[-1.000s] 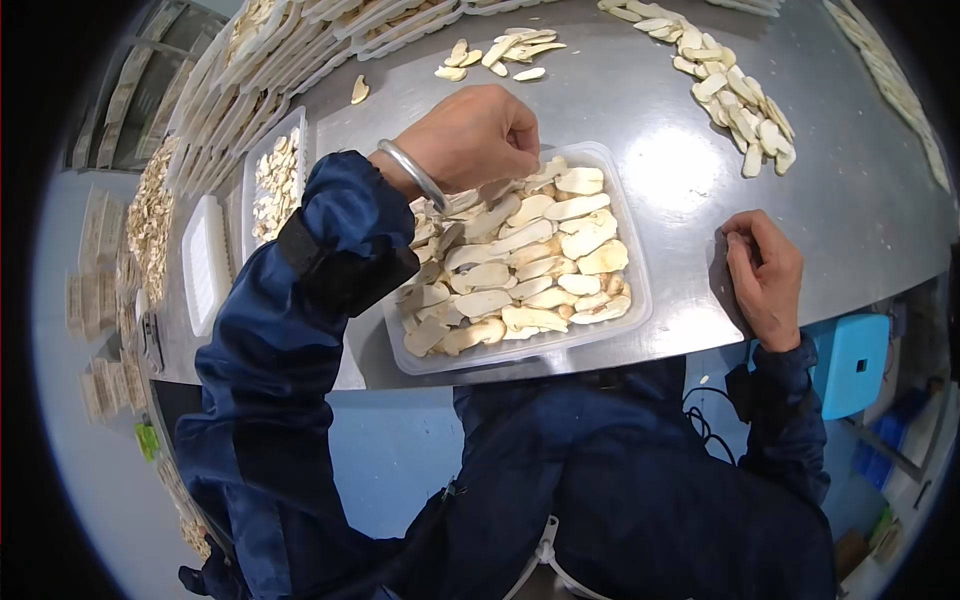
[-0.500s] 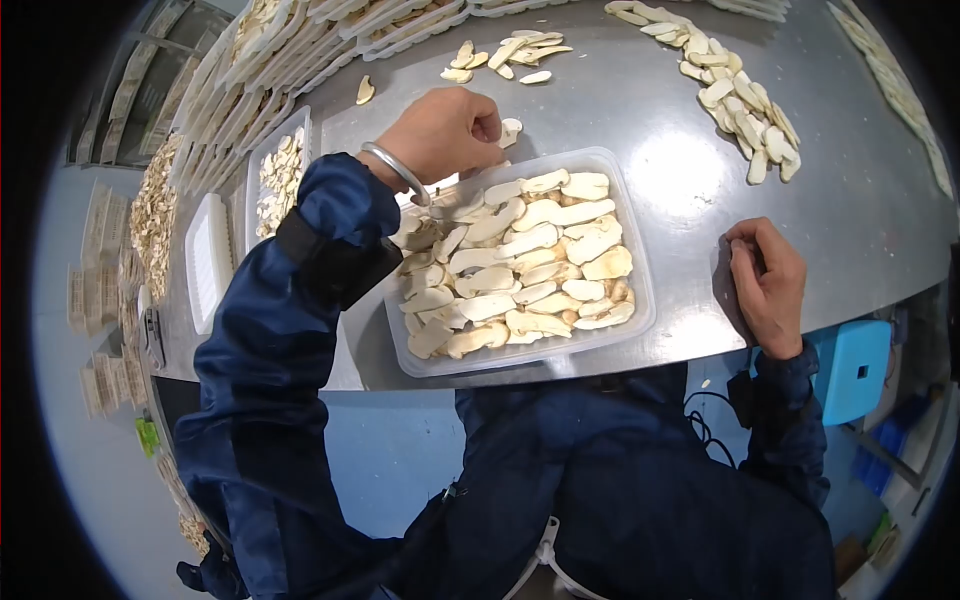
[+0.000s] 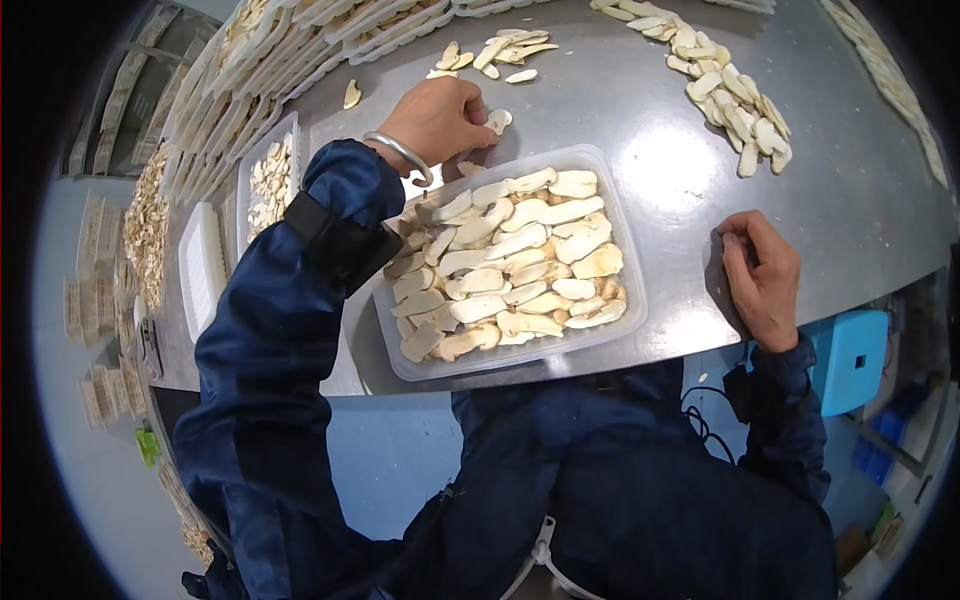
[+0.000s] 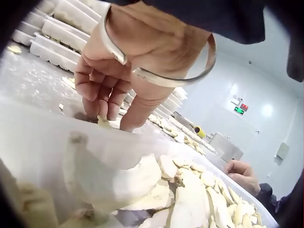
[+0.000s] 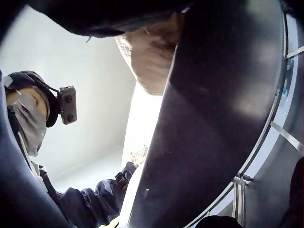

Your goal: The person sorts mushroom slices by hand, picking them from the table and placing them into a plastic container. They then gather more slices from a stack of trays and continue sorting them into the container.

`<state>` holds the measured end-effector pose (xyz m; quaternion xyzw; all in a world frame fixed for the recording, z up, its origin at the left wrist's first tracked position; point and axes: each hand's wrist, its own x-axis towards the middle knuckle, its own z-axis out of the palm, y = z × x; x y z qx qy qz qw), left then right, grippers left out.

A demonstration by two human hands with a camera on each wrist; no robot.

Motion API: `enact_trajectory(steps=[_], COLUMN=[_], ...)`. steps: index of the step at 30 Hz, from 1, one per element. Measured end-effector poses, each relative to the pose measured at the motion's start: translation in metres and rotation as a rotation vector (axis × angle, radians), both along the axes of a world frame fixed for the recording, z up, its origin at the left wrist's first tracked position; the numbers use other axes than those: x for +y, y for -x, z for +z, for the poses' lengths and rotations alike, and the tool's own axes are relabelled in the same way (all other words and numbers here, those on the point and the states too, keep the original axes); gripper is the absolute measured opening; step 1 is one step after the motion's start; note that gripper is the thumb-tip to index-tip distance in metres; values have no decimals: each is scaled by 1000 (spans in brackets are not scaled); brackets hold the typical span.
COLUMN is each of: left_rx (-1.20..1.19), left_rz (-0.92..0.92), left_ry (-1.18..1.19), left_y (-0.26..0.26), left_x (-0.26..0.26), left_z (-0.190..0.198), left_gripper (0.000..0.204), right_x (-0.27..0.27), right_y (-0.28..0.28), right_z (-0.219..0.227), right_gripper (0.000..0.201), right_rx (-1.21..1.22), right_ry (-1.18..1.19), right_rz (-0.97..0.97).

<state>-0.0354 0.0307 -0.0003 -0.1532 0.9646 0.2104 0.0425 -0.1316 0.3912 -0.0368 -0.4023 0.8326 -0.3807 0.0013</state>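
Observation:
My left hand (image 3: 430, 122), with a silver bangle on its wrist, is just past the far rim of a clear plastic tray (image 3: 640, 300). Its thumb and fingers come down around a small pale mushroom slice (image 4: 103, 122) in the left wrist view. Another slice (image 3: 498, 121) lies on the metal table by the fingertips. Rows of sliced mushrooms (image 3: 520, 240) cover the tray's bottom. Away to the right, my right hand (image 3: 765, 280) rests at the table's front edge, fingers loosely curled and holding nothing; the right wrist view shows only part of it.
A long heap of slices (image 3: 735, 100) lies at the back right, a smaller pile (image 3: 510, 50) at the back. Stacked trays (image 3: 290, 50) of slices stand back left. Nearer are a tray of small pieces (image 3: 272, 190) and a white tray (image 3: 203, 268). A blue stool (image 3: 850, 365) stands below the table.
My left hand has moved from over the tray to beyond its far rim, slightly leftward, uncovering slices in the tray and one on the table. My right hand has stayed put.

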Motion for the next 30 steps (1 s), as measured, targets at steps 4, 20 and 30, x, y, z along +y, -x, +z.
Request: enact_trajectory(steps=[4, 20, 30], left_rx=[-15, -84, 74], left_rz=[-21, -89, -62], left_ry=[-27, -507, -168], left_y=[4, 2, -4], left_x=[3, 59, 69], left_z=[0, 20, 24], left_gripper=[22, 19, 15], right_x=[0, 0, 2], right_y=[0, -2, 0], right_z=[-1, 3, -2], right_gripper=[7, 6, 5], right_rx=[-5, -22, 18], right_ry=[9, 4, 7], right_rz=[-6, -9, -4])
